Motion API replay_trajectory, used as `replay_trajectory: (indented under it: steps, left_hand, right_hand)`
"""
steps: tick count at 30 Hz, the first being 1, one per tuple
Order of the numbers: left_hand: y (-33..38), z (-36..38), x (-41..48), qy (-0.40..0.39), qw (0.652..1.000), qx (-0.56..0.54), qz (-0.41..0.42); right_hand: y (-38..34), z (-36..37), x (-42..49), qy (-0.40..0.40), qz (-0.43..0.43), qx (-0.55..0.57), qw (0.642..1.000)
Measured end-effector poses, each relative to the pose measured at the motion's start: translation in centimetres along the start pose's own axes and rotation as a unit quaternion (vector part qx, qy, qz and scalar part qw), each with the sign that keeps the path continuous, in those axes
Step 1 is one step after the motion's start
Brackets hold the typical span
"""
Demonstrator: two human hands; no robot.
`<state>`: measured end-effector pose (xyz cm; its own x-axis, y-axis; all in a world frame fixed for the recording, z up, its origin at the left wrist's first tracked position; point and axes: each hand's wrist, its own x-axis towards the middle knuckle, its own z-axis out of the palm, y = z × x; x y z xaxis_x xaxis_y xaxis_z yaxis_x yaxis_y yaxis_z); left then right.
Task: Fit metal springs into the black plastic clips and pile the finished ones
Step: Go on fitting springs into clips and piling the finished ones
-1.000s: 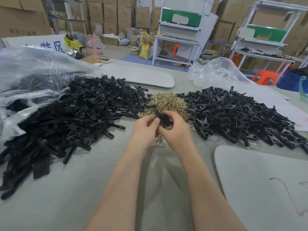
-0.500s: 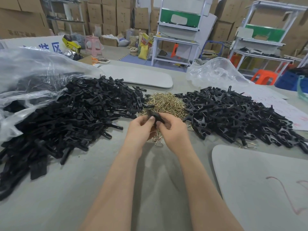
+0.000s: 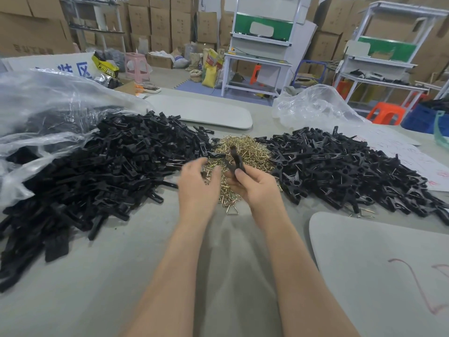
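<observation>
My right hand [image 3: 257, 183] grips a black plastic clip [image 3: 235, 159] that sticks up above its fingers, over the heap of brass-coloured springs [image 3: 245, 152]. My left hand [image 3: 198, 183] hovers just left of it above the springs, fingers loosely curled and blurred; nothing shows in it. A large heap of loose black clip halves [image 3: 97, 171] lies to the left. A second heap of black clips with springs in them [image 3: 340, 166] lies to the right.
A clear plastic bag [image 3: 43, 105] lies over the left heap's far side, another bag [image 3: 313, 105] sits behind the right heap. Grey boards lie at the back [image 3: 206, 110] and near right [image 3: 379, 268]. Paper sheets [image 3: 413, 154] lie far right. Shelving and cartons stand beyond the table.
The two hands, joined on one clip before, have come apart. My left hand let go and moved left over the springs; my right hand keeps the clip, now upright.
</observation>
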<state>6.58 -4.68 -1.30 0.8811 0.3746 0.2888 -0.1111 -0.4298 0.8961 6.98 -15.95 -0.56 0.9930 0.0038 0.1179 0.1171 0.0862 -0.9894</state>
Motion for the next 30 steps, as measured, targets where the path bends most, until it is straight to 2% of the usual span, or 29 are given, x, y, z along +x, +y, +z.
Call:
replay_trajectory:
  steps: [2, 3, 7, 10, 13, 17, 21, 24, 27, 30]
  left_hand:
    - [0.5, 0.4, -0.4, -0.113, 0.986, -0.114, -0.038]
    - [0.6, 0.5, -0.6, -0.139, 0.978, -0.149, -0.053]
    - [0.5, 1.1, -0.6, -0.123, 0.973, -0.174, -0.085]
    - [0.3, 1.1, -0.3, -0.092, 0.963, -0.208, -0.148]
    - [0.0, 1.1, -0.1, -0.087, 0.952, -0.243, -0.166]
    - [0.0, 1.1, 0.0, -0.097, 0.938, -0.291, -0.161]
    - [0.0, 1.0, -0.1, -0.103, 0.935, -0.300, -0.155]
    - [-0.1, 1.0, -0.1, -0.129, 0.943, -0.274, -0.135]
    - [-0.2, 1.1, -0.3, -0.168, 0.942, -0.267, -0.117]
    - [0.0, 1.0, -0.3, -0.175, 0.929, -0.300, -0.126]
  right_hand:
    - [0.1, 0.0, 0.0, -0.016, 0.007, 0.012, 1.000]
    - [0.1, 0.0, 0.0, -0.019, 0.001, 0.006, 1.000]
    - [0.2, 0.4, 0.0, -0.006, -0.046, -0.106, 0.993]
    - [0.6, 0.3, 0.1, 0.019, -0.061, -0.171, 0.983]
    - [0.6, -0.6, 0.3, 0.060, -0.048, -0.120, 0.990]
    - [0.0, -1.7, 0.4, 0.054, -0.007, -0.011, 0.998]
    - [-0.4, -2.2, 0.3, 0.064, -0.033, -0.095, 0.993]
    - [-0.6, -2.4, 0.2, 0.032, -0.055, -0.161, 0.985]
    - [-0.6, -2.2, 0.0, 0.024, -0.062, -0.155, 0.986]
    - [-0.8, -2.0, -0.1, 0.004, -0.046, -0.108, 0.993]
